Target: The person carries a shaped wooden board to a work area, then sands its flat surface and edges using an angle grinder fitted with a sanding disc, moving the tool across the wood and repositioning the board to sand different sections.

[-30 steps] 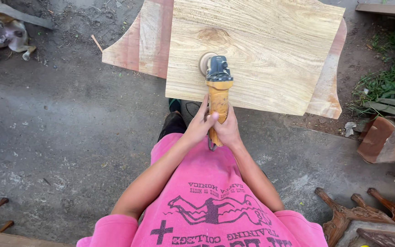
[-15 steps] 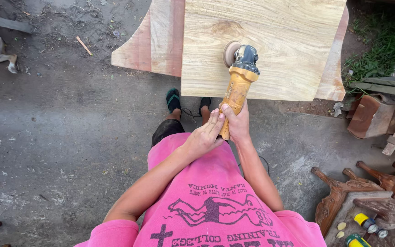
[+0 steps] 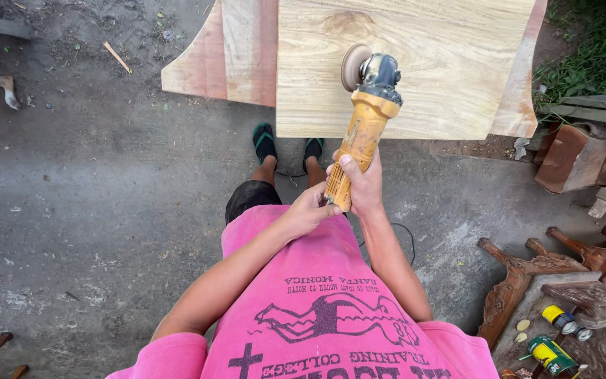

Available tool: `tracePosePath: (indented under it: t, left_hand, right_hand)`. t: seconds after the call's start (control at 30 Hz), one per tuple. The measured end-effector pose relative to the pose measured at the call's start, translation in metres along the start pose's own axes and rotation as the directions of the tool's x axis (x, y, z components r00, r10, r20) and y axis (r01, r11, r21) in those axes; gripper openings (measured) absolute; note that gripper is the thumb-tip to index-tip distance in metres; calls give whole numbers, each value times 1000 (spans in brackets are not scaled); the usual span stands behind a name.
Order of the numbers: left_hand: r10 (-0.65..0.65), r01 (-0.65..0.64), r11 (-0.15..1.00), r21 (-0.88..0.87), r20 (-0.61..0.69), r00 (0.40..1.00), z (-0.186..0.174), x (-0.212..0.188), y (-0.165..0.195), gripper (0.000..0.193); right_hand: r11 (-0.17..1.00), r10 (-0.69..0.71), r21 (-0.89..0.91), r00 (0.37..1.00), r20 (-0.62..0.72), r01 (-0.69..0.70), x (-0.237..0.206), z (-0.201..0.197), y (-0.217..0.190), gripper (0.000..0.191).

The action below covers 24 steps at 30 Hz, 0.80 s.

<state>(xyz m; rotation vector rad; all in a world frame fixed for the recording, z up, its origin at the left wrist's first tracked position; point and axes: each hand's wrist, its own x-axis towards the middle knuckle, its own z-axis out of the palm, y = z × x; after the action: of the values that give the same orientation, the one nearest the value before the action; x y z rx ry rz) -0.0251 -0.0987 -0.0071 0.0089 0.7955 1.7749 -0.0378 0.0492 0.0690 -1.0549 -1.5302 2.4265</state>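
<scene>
grinder (image 3: 364, 130) axis near–far, disc end far, tilted right, over board (image 3: 429, 70) | gripped by right hand (image 3: 362, 186) | butt pinched by left hand (image 3: 308, 210)

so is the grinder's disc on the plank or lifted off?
Cannot tell. The disc overlaps the plank, seen from above; both hands grip the grinder.
</scene>
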Motion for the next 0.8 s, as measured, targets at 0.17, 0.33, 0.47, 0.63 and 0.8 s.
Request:
tracePosePath:
  t: [0.17, 0.33, 0.47, 0.63, 0.8]
  left_hand:
    - [-18, 11, 974, 227, 27, 999, -7, -2, 3, 59]
    - [77, -1, 952, 308, -233, 970, -37, 25, 47, 70]
    - [216, -103, 917, 385, -264, 940, -9, 51, 57, 92]
    - [112, 110, 905, 411, -480, 870, 13, 57, 72, 95]
    - [254, -14, 911, 412, -534, 806, 7, 48, 61, 91]
  right_hand:
    - [981, -30, -190, 999, 33, 36, 2, -11, 6, 48]
    - [735, -232, -626, 964, 130, 261, 8, -19, 18, 64]
    - [735, -114, -666, 992, 61, 125, 14, -16, 33, 68]
    - [702, -86, -709, 996, 15, 71, 24, -9, 41, 70]
    - [654, -18, -755, 999, 47, 47, 31, 5, 43, 76]
